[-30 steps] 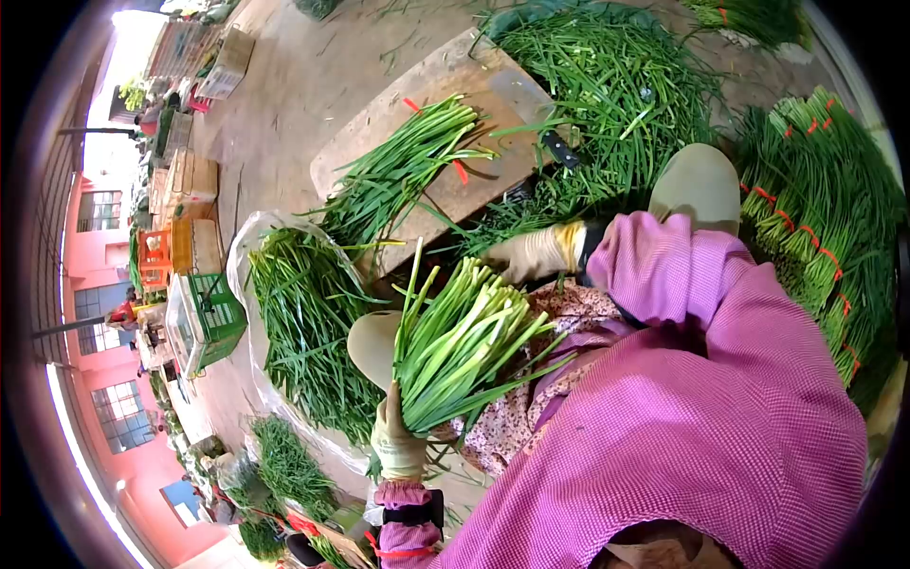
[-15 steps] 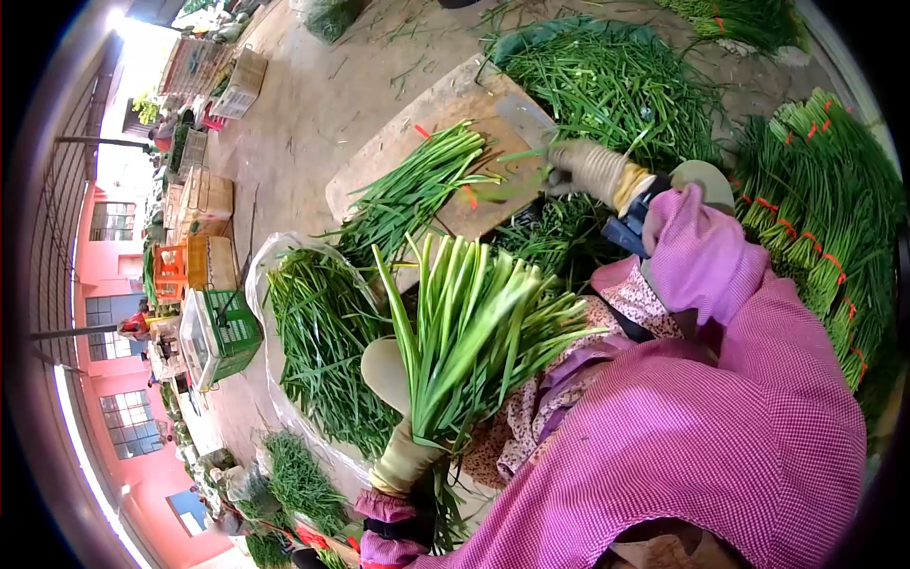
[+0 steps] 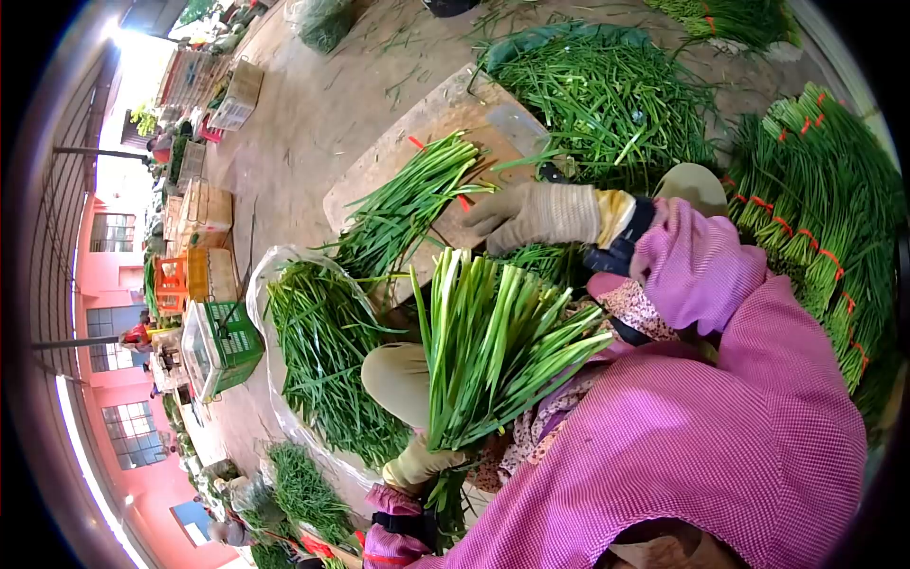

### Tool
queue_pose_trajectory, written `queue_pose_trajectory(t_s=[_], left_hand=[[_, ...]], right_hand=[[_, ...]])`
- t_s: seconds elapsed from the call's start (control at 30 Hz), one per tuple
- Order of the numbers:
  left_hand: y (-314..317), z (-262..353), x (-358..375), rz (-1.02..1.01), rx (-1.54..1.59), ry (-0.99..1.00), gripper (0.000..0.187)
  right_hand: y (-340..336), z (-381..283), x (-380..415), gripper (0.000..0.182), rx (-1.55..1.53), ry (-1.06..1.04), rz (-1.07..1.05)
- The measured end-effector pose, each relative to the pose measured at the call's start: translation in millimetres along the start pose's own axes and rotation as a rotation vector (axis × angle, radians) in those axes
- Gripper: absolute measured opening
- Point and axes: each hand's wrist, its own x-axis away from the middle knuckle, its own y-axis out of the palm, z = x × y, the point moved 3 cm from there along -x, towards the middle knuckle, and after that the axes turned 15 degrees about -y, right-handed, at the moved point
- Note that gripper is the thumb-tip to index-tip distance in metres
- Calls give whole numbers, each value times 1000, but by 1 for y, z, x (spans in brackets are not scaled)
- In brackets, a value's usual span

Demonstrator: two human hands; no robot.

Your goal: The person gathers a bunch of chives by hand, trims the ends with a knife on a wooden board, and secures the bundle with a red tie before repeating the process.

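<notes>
My gloved left hand [image 3: 422, 463] is closed around the leafy lower part of a bunch of green garlic chives [image 3: 498, 341], whose pale cut ends fan upward and to the right. My gloved right hand [image 3: 536, 216] is above the bunch, beside the wooden board [image 3: 379, 171], fingers stretched toward the left and nothing visible in them. Near its fingertips lie tied chives [image 3: 417, 199] on the board, with a red tie [image 3: 464, 202] at their right side. Part of the left palm is hidden by leaves.
A heap of loose chives [image 3: 607, 95] lies beyond the board. Chives in a clear plastic bag [image 3: 327, 351] are at the left. Bundles with red ties [image 3: 806, 237] are stacked at the right. A green crate [image 3: 223, 346] stands farther left.
My right hand has come down and left from the edge of the loose heap to beside the board. The held bunch has shifted slightly right and downward, still in my left hand.
</notes>
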Motion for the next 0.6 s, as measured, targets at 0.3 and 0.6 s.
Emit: queue_pose_trajectory(t_s=[0.3,0.6], left_hand=[[23,17,-1,-234,284,-47,84],[16,22,-3,-199,214,16,82]], right_hand=[[36,-5,-12,35,-183,149,-84],[14,10,6,31,172,34,-50]])
